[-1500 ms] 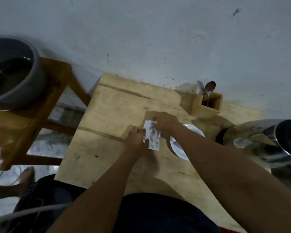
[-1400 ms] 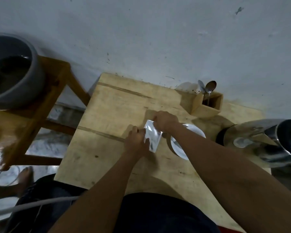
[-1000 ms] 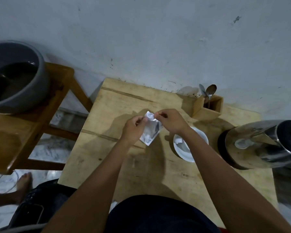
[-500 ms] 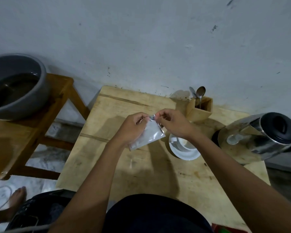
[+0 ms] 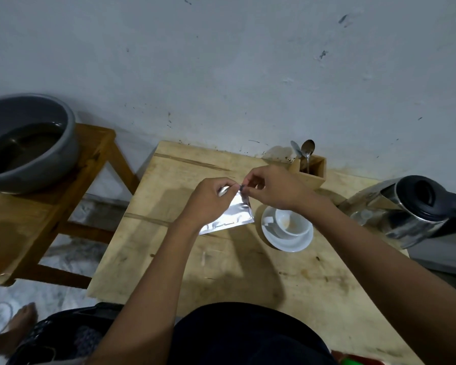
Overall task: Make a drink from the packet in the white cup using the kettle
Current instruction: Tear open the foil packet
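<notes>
A silvery foil packet hangs above the wooden table. My left hand and my right hand both pinch its top edge, fingertips close together. The white cup stands on a white saucer just right of the packet, below my right wrist; a brownish trace shows inside it. The steel kettle with a black lid stands at the table's right edge.
A wooden holder with two spoons stands by the wall behind the cup. On a wooden stand to the left rests a grey basin of water. My knees and a bare foot are below.
Both hands lifted the packet off the table and now hold it by its top edge in the air. My view has tilted so the cup and saucer show fully.
</notes>
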